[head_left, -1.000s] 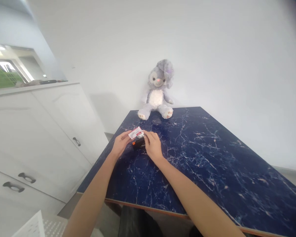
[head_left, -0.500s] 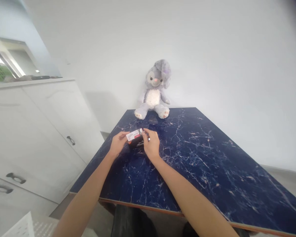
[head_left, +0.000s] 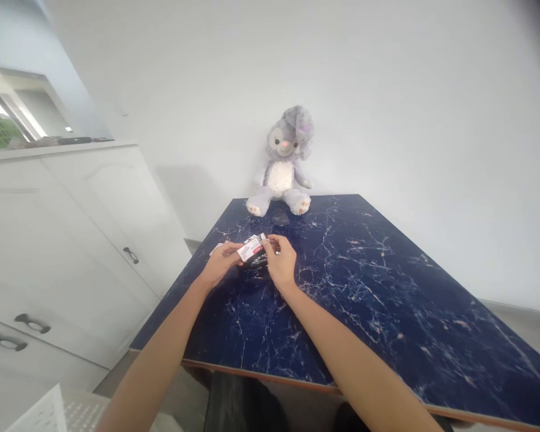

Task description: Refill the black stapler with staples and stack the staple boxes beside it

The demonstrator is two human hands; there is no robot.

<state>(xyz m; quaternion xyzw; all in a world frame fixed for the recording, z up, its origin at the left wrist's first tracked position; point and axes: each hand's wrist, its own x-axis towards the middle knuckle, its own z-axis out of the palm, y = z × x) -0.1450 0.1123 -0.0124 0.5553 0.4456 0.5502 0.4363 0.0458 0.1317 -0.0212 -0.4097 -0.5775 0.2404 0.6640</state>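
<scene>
A small white box with red print [head_left: 249,249] is tilted between my two hands, low over the dark blue marbled table [head_left: 364,288]. My left hand [head_left: 219,265] pinches its left end between thumb and fingers. The thumb and curled fingers of my right hand [head_left: 282,263] close on its right end. A shiny black thing [head_left: 257,260] shows just below the box; whether it is part of the box or separate I cannot tell. Beside my left fingers a whitish, flat item [head_left: 216,246] is partly hidden.
A grey plush toy [head_left: 280,165] sits at the table's back edge, leaning on the white wall. A dark, blurred patch or object [head_left: 279,217] is before its feet. White cabinets [head_left: 72,252] with dark handles stand to the left. A white perforated thing [head_left: 45,414] is at lower left.
Both hands have moved slightly right with the box, and its angle has changed a little. The whitish item beside my left hand has come into view.
</scene>
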